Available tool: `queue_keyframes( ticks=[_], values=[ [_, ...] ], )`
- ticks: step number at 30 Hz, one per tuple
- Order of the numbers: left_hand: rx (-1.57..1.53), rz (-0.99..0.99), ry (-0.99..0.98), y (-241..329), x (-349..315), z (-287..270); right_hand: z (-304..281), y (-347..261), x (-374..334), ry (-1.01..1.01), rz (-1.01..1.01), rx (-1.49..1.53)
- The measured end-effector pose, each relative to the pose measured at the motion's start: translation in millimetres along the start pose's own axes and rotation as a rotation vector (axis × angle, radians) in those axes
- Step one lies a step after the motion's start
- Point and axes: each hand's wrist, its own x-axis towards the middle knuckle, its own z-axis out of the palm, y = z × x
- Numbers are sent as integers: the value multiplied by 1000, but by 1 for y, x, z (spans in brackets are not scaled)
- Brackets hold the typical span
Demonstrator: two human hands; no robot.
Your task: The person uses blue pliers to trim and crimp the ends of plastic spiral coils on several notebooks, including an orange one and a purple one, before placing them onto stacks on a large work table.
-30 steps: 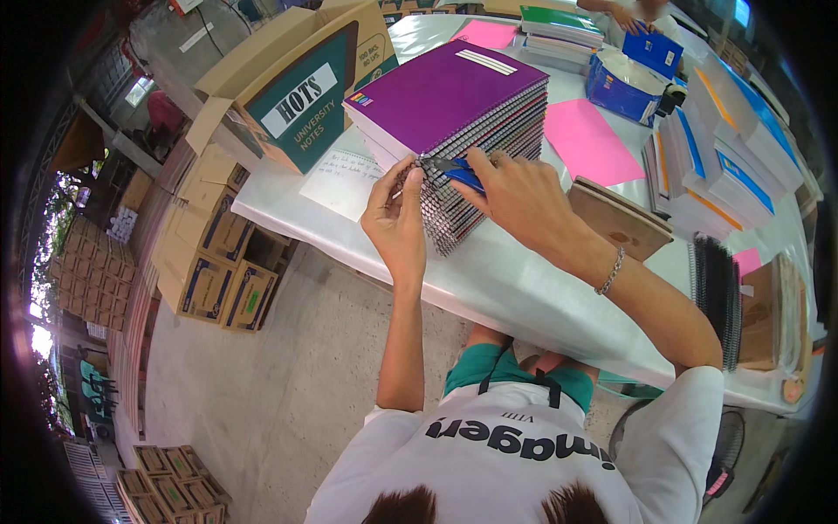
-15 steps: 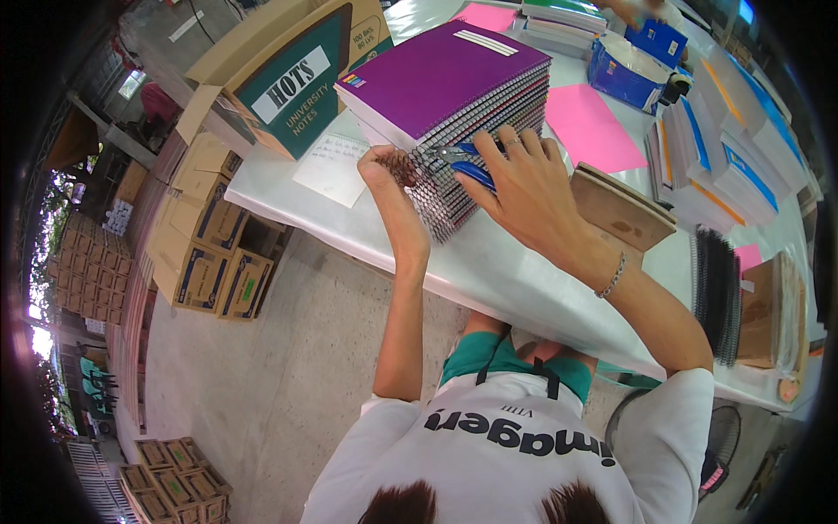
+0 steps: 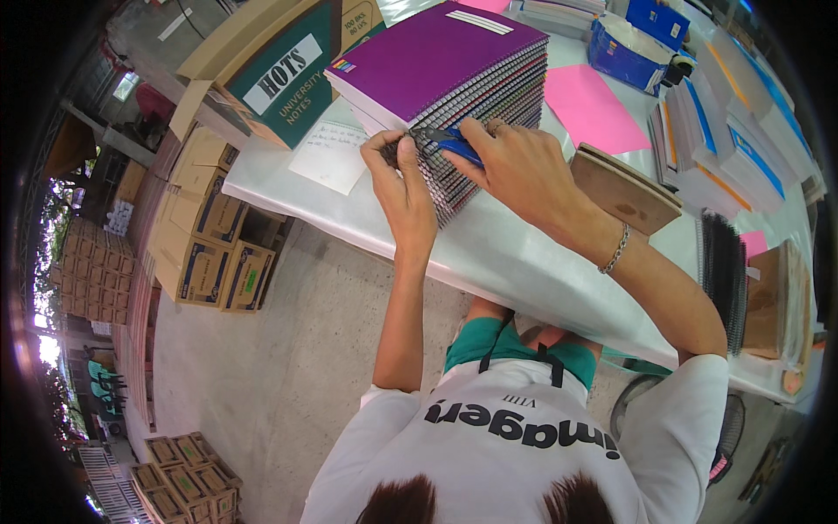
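A tall stack of spiral notebooks [image 3: 436, 65], purple cover uppermost, stands near the table's edge with its wire coils toward me. My left hand [image 3: 403, 183] is closed around the stack's near corner, its thumb up against the coil ends. Blue-handled pliers [image 3: 456, 145] are in my right hand [image 3: 532, 175], whose fingers wrap the handles. The jaws point left and reach the coils just beside my left thumb. Whether they bite on a wire is too small to tell.
Left of the stack lie a handwritten sheet [image 3: 330, 157] and an open green-and-brown carton [image 3: 288, 87]. Pink paper [image 3: 594, 109], a brown board block [image 3: 624, 188], bound paper stacks [image 3: 720, 140] and black coils [image 3: 723, 279] are on the right. Cartons [image 3: 205, 236] stand beyond the table's left end.
The pliers have shifted slightly left, closer to my left thumb. My left thumb now stands up against the stack's corner. The whole view has tilted a little.
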Motion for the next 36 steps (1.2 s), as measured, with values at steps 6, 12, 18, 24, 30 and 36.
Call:
queue_keyframes(
  ticks=[6,12,18,24,30,36],
  values=[
    [-66,-50,92,-8,0,3,1,1,-8,139,-24,-33],
    [-177,-91,135,-10,0,5,6,2,-15,155,-26,-48],
    [-68,-26,-3,-16,-5,-1,11,0,-12,175,-31,-20],
    [-61,-4,-5,-20,-7,-2,8,-1,-10,185,-45,-25],
    [-39,-18,-3,-14,-7,0,8,2,-4,177,-85,-52],
    [3,3,10,-9,-7,1,-1,-1,-3,-95,50,16]
  ],
)
